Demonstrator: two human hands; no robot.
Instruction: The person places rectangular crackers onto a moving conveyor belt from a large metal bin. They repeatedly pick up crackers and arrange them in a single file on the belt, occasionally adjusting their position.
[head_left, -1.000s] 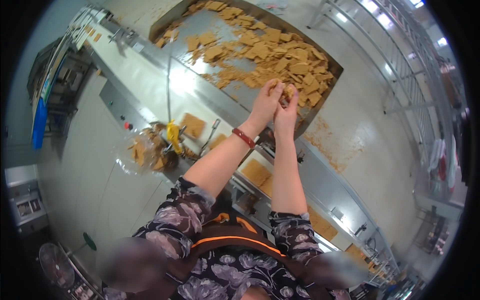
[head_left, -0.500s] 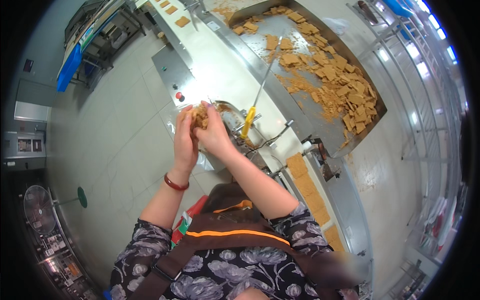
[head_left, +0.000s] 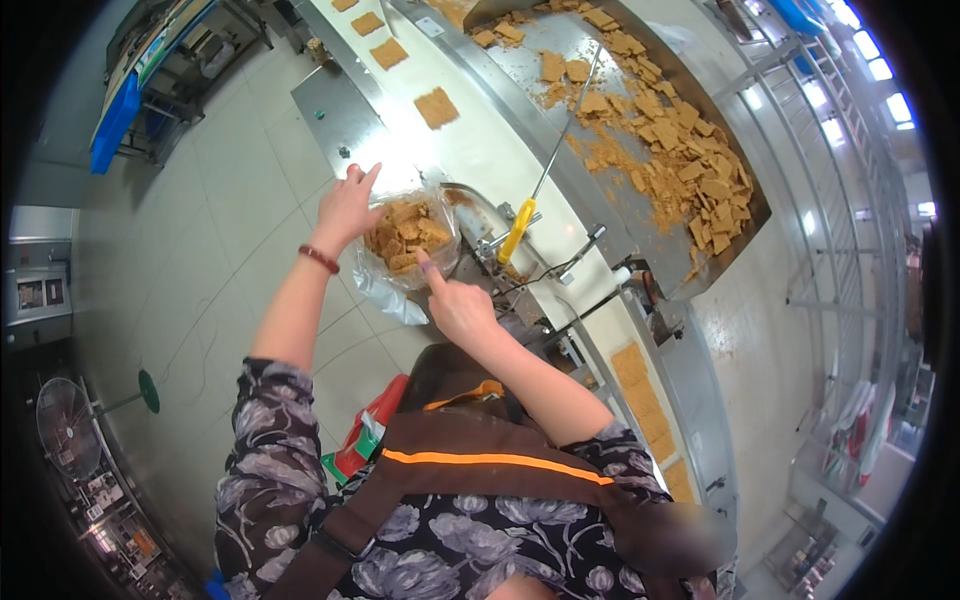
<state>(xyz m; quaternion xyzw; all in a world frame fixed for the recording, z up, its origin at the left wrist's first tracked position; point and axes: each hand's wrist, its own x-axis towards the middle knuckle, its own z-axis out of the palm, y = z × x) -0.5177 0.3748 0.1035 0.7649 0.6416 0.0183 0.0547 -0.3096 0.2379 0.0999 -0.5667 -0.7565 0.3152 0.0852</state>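
Note:
A clear plastic bag (head_left: 386, 278) of broken, brown biscuit-like pieces (head_left: 408, 234) is open beside the conveyor belt (head_left: 470, 135). My left hand (head_left: 346, 208) is at the bag's far left side, over the edge of the metal panel, fingers apart and nothing visible in them. My right hand (head_left: 462, 308) is at the bag's near right rim. Its index finger stretches out to the pieces, with a purple band around it, while the other fingers curl under. A flat square biscuit (head_left: 437, 108) lies on the belt beyond my hands.
A metal tray (head_left: 630, 220) right of the belt holds a heap of broken biscuits (head_left: 700, 180). A yellow-handled long thin tool (head_left: 517, 230) leans across the belt's edge. More biscuit sheets (head_left: 642, 395) lie on the belt at near right. A fan (head_left: 70, 428) stands at far left.
Both hands were together around a clump of crumbled pieces over the bag; now they are apart and the clump has left them. More squares show on the belt. The view has shifted slightly.

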